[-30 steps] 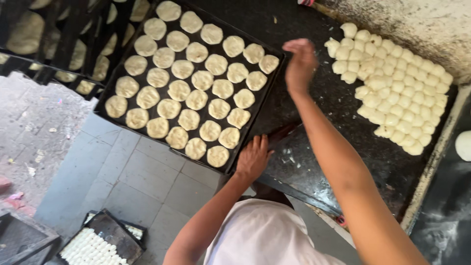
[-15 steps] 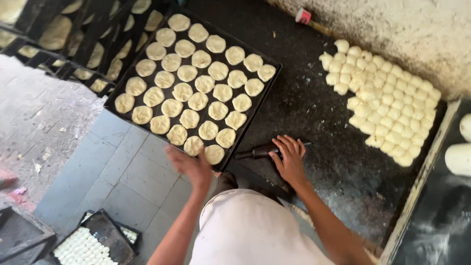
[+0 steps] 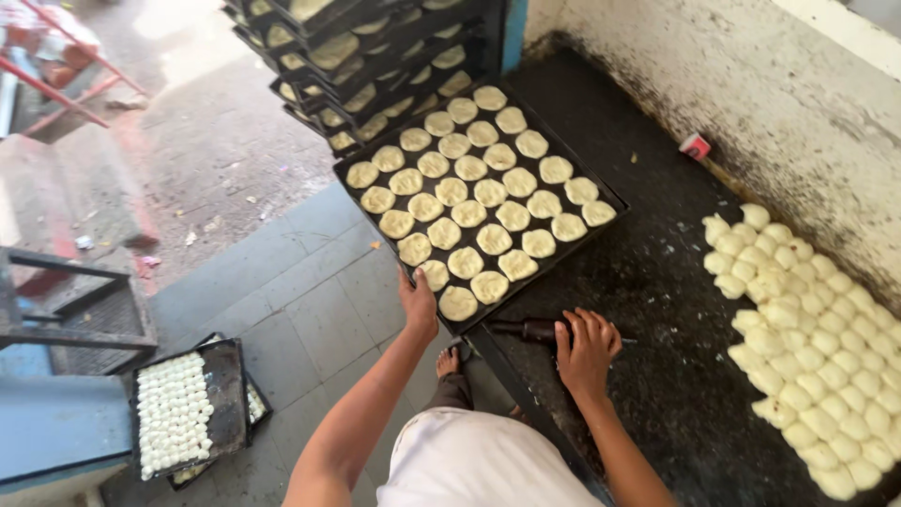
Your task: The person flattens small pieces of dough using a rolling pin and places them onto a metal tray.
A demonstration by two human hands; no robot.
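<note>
At the near corner of the black metal tray (image 3: 610, 199) of flattened round dough discs (image 3: 479, 192), its rim is gripped by the left hand (image 3: 419, 305); beside it, the right hand (image 3: 586, 345) is laid open-fingered on the dark, gritty counter (image 3: 676, 310).

A single small package (image 3: 695, 145) shows: a squat red-and-white container, seemingly a little tub or carton, lying far right on the dark worktop (image 3: 657, 282) at the foot of the whitewashed wall (image 3: 751, 84). Its label is too small to make out, and no signs or screens appear.

We see even daylight, brightest on the ground far beyond the left hand (image 3: 419, 305), where glare washes it pale. Shadows stay soft. The dark tabletop (image 3: 657, 282) reads dim. Edges bend slightly; focus stays sharp.
</note>
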